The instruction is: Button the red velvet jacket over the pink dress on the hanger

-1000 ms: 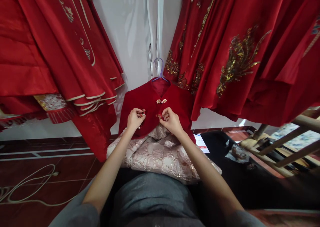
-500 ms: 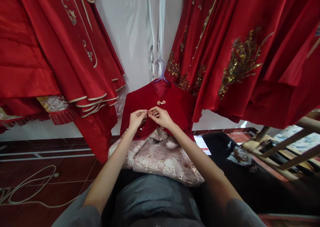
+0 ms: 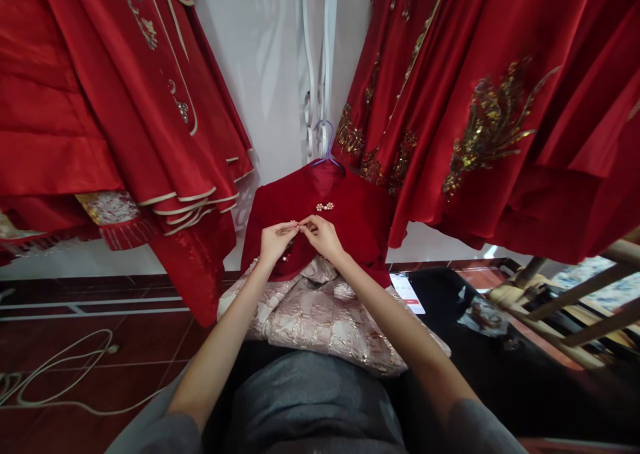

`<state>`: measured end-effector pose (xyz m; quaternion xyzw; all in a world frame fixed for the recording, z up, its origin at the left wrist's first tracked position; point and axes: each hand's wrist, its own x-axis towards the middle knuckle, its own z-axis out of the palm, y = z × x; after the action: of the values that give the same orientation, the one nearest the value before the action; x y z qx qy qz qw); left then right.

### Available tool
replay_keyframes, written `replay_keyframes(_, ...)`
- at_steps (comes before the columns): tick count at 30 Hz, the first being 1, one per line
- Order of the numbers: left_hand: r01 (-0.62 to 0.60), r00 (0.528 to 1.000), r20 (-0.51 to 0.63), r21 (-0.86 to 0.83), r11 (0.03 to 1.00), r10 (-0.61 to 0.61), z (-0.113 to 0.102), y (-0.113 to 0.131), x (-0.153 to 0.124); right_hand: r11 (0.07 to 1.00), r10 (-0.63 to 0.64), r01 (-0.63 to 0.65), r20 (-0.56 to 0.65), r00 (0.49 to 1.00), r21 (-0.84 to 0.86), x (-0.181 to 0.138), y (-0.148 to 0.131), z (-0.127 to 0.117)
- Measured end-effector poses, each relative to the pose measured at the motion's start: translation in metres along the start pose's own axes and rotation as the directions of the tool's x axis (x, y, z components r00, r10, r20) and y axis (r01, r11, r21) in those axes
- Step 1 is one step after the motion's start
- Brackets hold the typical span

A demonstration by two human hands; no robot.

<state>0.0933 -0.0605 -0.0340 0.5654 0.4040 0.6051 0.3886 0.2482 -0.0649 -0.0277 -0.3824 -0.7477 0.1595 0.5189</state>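
A small red velvet jacket point(image 3: 350, 217) hangs on a purple hanger point(image 3: 326, 149) against the white wall. A pearl clasp point(image 3: 324, 207) is fastened near its collar. Just below that clasp, my left hand point(image 3: 274, 241) and my right hand point(image 3: 323, 235) meet at the jacket's front opening. Both pinch a second clasp between their fingertips, and the fingers mostly hide it. A pale pink brocade skirt point(image 3: 320, 317) spreads from under the jacket onto my lap.
Red embroidered gowns hang at the left point(image 3: 100, 107) and right point(image 3: 490, 107). A white cord point(image 3: 65, 367) lies on the dark red tiled floor. A phone point(image 3: 407, 293) rests on a black surface at right, beside wooden rails point(image 3: 575, 301).
My hands, apart on the two jacket edges a second ago, have come together at the middle and drawn the edges closed. The view has shifted slightly.
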Motion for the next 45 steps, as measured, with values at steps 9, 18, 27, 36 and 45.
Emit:
replay_keyframes(9,-0.124,0.992,0.05,0.215,0.969,0.116,-0.006,-0.005,0.01,0.998,0.051,-0.053,-0.04,0.998,-0.04,0.001,-0.001,0.002)
replay_keyframes(18,-0.077,0.997,0.037,0.181,0.98,0.072,-0.023,-0.002,-0.026,0.982,0.165,-0.17,0.069,0.984,0.081,-0.024,-0.009,-0.026)
replay_keyframes(27,0.184,0.981,0.053,0.031,0.983,-0.185,-0.03,-0.007,-0.078,0.92,0.265,-0.193,0.178,0.948,-0.341,-0.056,-0.016,-0.067)
replay_keyframes(36,0.235,0.972,0.045,-0.045,0.971,-0.233,-0.029,-0.005,-0.087,0.917,0.308,-0.218,0.244,0.92,-0.334,-0.064,-0.004,-0.049)
replay_keyframes(45,0.139,0.99,-0.035,0.109,0.984,-0.136,-0.008,-0.015,-0.09,0.953,0.25,-0.273,0.172,0.953,0.13,-0.068,-0.014,-0.017)
